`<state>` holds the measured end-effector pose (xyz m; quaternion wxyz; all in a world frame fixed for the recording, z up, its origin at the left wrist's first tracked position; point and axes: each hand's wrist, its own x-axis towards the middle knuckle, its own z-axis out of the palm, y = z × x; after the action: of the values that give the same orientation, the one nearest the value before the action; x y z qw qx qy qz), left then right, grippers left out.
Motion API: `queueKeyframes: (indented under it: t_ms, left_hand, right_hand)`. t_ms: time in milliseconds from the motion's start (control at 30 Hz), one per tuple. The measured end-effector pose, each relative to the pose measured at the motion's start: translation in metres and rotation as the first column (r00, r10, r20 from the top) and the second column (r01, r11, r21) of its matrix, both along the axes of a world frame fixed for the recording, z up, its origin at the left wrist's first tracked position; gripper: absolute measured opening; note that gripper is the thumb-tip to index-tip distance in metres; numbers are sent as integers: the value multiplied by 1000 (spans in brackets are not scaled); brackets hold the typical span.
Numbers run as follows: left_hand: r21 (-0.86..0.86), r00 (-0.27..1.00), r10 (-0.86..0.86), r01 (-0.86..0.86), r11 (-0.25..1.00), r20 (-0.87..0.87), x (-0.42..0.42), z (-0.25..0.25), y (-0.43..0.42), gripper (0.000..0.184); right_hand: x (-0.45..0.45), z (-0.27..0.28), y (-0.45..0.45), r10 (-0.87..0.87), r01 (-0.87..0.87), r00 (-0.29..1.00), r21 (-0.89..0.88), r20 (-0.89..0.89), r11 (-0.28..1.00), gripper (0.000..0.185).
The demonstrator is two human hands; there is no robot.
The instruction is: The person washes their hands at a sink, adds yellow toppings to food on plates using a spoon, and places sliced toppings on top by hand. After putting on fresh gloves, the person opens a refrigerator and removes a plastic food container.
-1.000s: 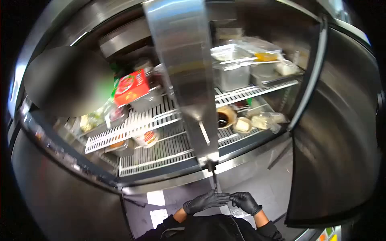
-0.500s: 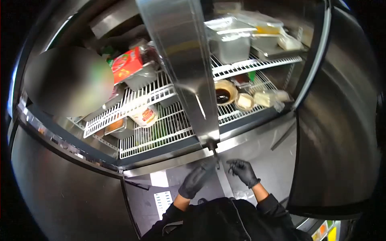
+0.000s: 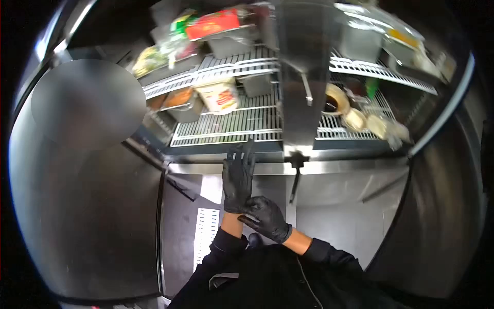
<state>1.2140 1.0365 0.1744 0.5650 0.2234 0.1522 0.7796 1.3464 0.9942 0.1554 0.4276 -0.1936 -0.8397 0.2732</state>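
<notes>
My left hand (image 3: 237,177), in a black glove, points up with its fingers stretched out, in front of the lower edge of the open fridge. My right hand (image 3: 267,219), also gloved in black, has its fingers closed at the cuff of the left glove, near the wrist. Above the left hand, a white tub (image 3: 218,96) with a red label stands on the lower wire shelf (image 3: 226,123). Beside it is a metal pan with orange contents (image 3: 180,98).
A red box (image 3: 213,24) and metal pans fill the upper left shelf. Wrapped white items (image 3: 378,125) and a round container with dark liquid (image 3: 335,100) sit at the lower right. Steel doors (image 3: 92,206) stand open on both sides. A post (image 3: 303,56) divides the fridge.
The view has turned left, so the shelves appear shifted right. My hands were apart half a second ago; now the right one has come to the left wrist, and the left is raised.
</notes>
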Motion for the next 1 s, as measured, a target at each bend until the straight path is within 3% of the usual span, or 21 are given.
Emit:
queueKeyframes:
  t_ms: [67,133,233,300,333,400,433,500,533,600,633,733,767,833,867,900,933,967,1000]
  left_hand:
    - [30,965,-137,134,991,225,-14,-1,-4,44]
    - [132,985,-91,71,989,149,-30,-29,-3,43]
    - [311,1000,3,-6,950,12,-45,-70,-2,42]
    - [-28,987,130,-128,991,98,-50,-79,-8,43]
    - [-199,972,200,-174,965,123,-56,-81,-7,43]
    - [-244,964,209,-166,955,162,-56,-80,-4,43]
    - [-287,960,201,-140,948,196,-57,-78,4,43]
    - [-325,952,196,-114,939,233,-63,-62,9,44]
    - [-256,937,330,-294,921,112,-66,-50,5,45]
    - [-40,802,590,-595,803,-94,-71,-7,3,47]
    - [-37,803,589,-594,804,-86,-71,7,6,47]
    - [344,331,821,-787,512,-466,-75,35,25,53]
    - [347,341,824,-783,515,-453,-82,34,40,53]
    - [251,589,801,-764,594,-102,-99,24,71,57]
    - [217,672,735,-733,645,90,-107,22,86,60]
    - [223,688,719,-720,657,100,-119,21,96,60]
    - [112,725,653,-684,721,219,-139,22,104,60]
    - [4,739,582,-620,784,339,-156,22,112,63]
    - [11,755,560,-599,801,342,-172,9,118,63]
  right_hand:
    - [-12,6,-7,23,-23,999,22,-29,999,24]
    - [-21,10,-13,-41,41,994,3,-98,999,25]
    - [-30,9,-5,-18,19,999,16,-51,1000,23]
    - [-36,3,-2,-5,6,1000,20,-30,1000,22]
    - [-42,0,1,87,-118,985,-216,-147,969,20]
    - [-48,-6,5,170,-392,904,-600,-393,698,17]
    - [-53,-7,11,185,-401,901,-589,-393,701,17]
    - [-62,-8,21,227,-289,957,-517,-180,806,19]
    - [-65,-9,24,224,-228,972,-476,-65,849,20]
    - [-70,13,32,131,-132,991,-417,-31,899,23]
    - [-73,28,36,39,-39,999,-358,-6,933,26]
    - [-93,36,66,-88,83,996,-256,-6,963,31]
    - [-101,38,80,-120,110,992,-224,-32,968,33]
    - [-117,35,100,-165,153,985,-185,-55,971,35]
    - [-123,29,104,-105,102,993,-76,-46,992,35]
    - [-130,24,108,-49,50,998,33,-28,998,35]
    - [-140,28,121,5,-4,1000,150,-5,989,34]
    - [-147,49,134,-18,19,1000,169,-5,985,34]
    - [-149,84,138,112,-123,992,205,64,971,37]
